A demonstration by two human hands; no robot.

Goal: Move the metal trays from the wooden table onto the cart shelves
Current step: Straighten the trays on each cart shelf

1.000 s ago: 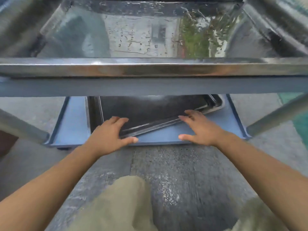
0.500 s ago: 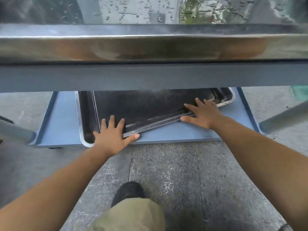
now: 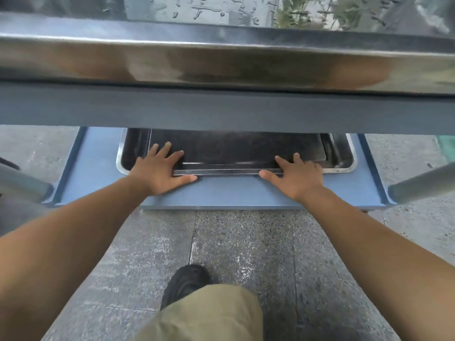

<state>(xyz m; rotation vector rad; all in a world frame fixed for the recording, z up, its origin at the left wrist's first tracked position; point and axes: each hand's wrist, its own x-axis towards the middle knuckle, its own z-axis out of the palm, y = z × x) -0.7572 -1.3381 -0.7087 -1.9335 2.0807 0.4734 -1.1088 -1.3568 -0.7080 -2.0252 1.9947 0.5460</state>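
Head view, the only one: I am bent low at the cart, looking under its upper shelf [image 3: 221, 112], which already carries a shiny tray [image 3: 221, 60] whose near rim fills the top of the picture. Below it, on the blue bottom shelf [image 3: 234, 193], lies a larger tray [image 3: 344, 166], and a dark tray [image 3: 234, 153] sits inside or on top of it, its near edge running square to the shelf front. My left hand [image 3: 160, 173] lies flat and spread over that edge at its left end, fingers [image 3: 165, 151] reaching onto the dark sheet and thumb stretched along the rim toward the middle. My right hand [image 3: 298, 175] mirrors it at the right end, palm down, fingers splayed, thumb pointing inward. Neither hand grips anything; both are wide open and pressing, which I judge suits the job of nudging the dark tray straight and pushing it back so it nests in the larger one rather than hanging crooked. The dark tray therefore lies directly under and just beyond my fingertips, spanning the gap between my two hands, with the larger tray's rim showing to the left of my left hand and to the right of my right. The wooden table is out of sight. My shoe [image 3: 184, 284] and knee [image 3: 204, 313] show on the stone floor [image 3: 246, 242] below.
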